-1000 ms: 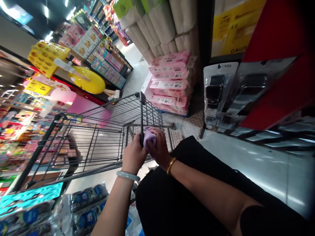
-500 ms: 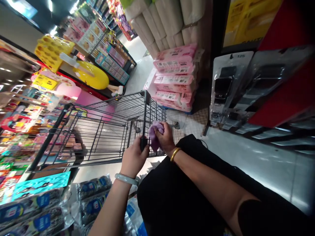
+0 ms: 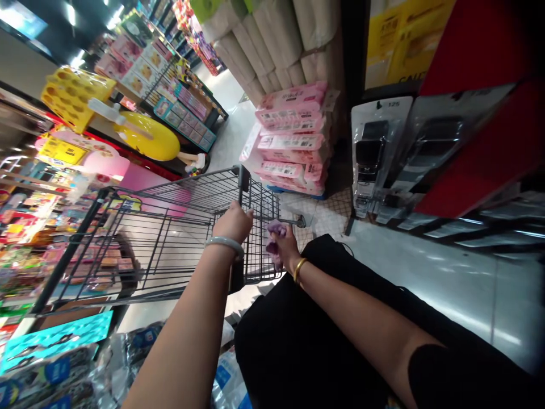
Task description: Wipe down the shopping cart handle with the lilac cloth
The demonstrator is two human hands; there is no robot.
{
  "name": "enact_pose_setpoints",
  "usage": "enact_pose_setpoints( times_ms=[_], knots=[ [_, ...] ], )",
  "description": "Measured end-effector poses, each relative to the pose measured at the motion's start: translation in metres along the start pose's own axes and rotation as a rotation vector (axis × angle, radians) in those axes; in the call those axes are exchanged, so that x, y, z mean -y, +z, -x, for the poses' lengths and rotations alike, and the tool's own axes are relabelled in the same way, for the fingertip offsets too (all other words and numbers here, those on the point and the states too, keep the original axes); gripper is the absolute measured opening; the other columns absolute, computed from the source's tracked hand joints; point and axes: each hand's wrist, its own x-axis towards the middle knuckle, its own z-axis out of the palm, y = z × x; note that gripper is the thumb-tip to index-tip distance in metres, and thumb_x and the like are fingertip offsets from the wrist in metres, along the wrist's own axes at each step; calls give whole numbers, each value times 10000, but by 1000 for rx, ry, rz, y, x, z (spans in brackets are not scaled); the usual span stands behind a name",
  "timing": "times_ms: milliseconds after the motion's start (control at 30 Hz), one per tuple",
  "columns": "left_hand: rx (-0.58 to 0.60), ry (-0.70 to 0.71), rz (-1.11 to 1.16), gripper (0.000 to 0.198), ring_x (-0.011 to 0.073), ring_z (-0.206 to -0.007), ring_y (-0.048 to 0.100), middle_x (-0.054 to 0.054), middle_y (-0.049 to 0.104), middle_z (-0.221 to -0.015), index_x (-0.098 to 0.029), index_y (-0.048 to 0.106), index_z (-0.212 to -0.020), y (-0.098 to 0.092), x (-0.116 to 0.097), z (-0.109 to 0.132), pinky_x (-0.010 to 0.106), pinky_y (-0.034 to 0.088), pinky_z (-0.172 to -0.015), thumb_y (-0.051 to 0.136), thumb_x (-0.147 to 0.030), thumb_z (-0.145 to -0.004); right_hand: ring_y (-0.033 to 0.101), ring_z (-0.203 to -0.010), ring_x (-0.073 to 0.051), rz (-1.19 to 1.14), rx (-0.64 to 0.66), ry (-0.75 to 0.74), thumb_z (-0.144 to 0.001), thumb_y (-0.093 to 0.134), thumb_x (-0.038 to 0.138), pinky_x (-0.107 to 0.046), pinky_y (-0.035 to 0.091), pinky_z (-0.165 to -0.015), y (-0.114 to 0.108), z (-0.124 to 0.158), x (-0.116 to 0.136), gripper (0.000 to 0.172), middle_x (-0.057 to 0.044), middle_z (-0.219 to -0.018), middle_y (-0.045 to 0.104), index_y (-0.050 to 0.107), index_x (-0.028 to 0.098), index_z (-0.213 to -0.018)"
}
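A dark wire shopping cart (image 3: 75, 248) stands in front of me, with its basket reaching away to the left. My left hand (image 3: 233, 223), wearing a pale bangle at the wrist, is closed around the cart's handle bar (image 3: 243, 180), towards its far end. Just right of the handle, my right hand (image 3: 288, 248) clutches a crumpled purple cloth (image 3: 275, 232). A gold bangle sits on that wrist. The cloth hangs beside the handle, and part of it is hidden inside the fist.
Pink packs (image 3: 292, 139) are piled beyond the cart, below wrapped rolls (image 3: 276, 34). Blister-packed goods (image 3: 370, 150) hang at the right. Bagged goods (image 3: 63, 372) lie at lower left. A yellow figure display (image 3: 147, 135) stands at the far left.
My left hand has slid up along the handle to a spot farther from me. My right hand has shifted slightly right with the purple cloth, away from the handle.
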Motion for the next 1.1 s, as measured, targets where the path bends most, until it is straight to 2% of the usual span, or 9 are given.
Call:
enact_pose_setpoints(
  times_ms=[233, 400, 467, 567, 633, 767, 833, 967, 1100],
  knots=[
    [-47, 22, -4, 310, 325, -1056, 728, 198, 753, -1086, -165, 612, -1121, 6, 4, -19, 380, 527, -830, 408, -365, -1002, 607, -1152, -238, 179, 223, -376, -794, 723, 345, -405, 492, -1047, 4, -6, 30, 415, -65, -1221, 644, 641, 255, -1191],
    [-39, -47, 44, 322, 326, -970, 745, 204, 759, -1016, -168, 600, -1137, 7, -2, -7, 407, 536, -793, 407, -390, -1005, 631, -914, -211, 172, -55, -9, -776, 680, 271, -374, 546, -871, -4, -15, 4, 300, -55, -1012, 659, 639, 208, -1067],
    [-42, -79, 56, 339, 341, -989, 740, 220, 755, -1055, -161, 587, -1160, 7, -6, -3, 435, 536, -807, 389, -390, -1006, 635, -965, -214, 163, -43, -61, -786, 676, 272, -378, 539, -907, 1, -14, 4, 316, -60, -1065, 654, 644, 217, -1095],
    [-62, -116, 42, 350, 361, -1020, 731, 224, 756, -1062, -153, 564, -1191, 8, -11, 1, 456, 534, -817, 372, -377, -1004, 603, -1147, -234, 182, 60, -328, -786, 707, 287, -398, 482, -1048, 7, -11, 11, 385, -70, -1201, 632, 658, 253, -1166],
    [-77, -130, 32, 355, 358, -1018, 732, 218, 759, -1055, -158, 551, -1208, 9, -14, 4, 453, 534, -813, 358, -378, -1008, 598, -1160, -239, 196, 73, -342, -783, 712, 296, -400, 476, -1055, 6, -14, 11, 395, -74, -1205, 636, 656, 254, -1172],
    [-113, -126, 6, 349, 357, -1009, 733, 228, 752, -1088, -159, 544, -1207, 13, -14, 8, 452, 528, -818, 365, -383, -1008, 627, -940, -202, 170, -67, 31, -789, 677, 343, -356, 535, -870, -6, -27, -3, 302, -33, -1011, 668, 616, 238, -1066],
    [-122, -114, 4, 326, 352, -1001, 734, 221, 753, -1085, -166, 550, -1187, 14, -12, 9, 441, 527, -812, 390, -383, -1003, 623, -883, -186, 122, -89, 115, -759, 709, 376, -319, 534, -802, -9, -30, -4, 334, -9, -949, 666, 586, 238, -1037],
    [-109, -78, 2, 271, 330, -958, 743, 173, 770, -1016, -193, 554, -1138, 15, -5, 10, 406, 522, -776, 419, -385, -1002, 641, -878, -178, 29, -31, -29, -724, 784, 450, -299, 536, -782, 0, -22, 15, 503, -19, -1029, 674, 557, 241, -1121],
    [-126, -14, -41, 239, 329, -944, 746, 162, 772, -978, -194, 562, -1090, 18, 6, 11, 387, 511, -756, 435, -376, -1003, 634, -1045, -203, 56, 78, -230, -789, 738, 437, -346, 518, -941, 3, -16, 19, 406, -53, -1182, 661, 600, 243, -1118]
  ],
)
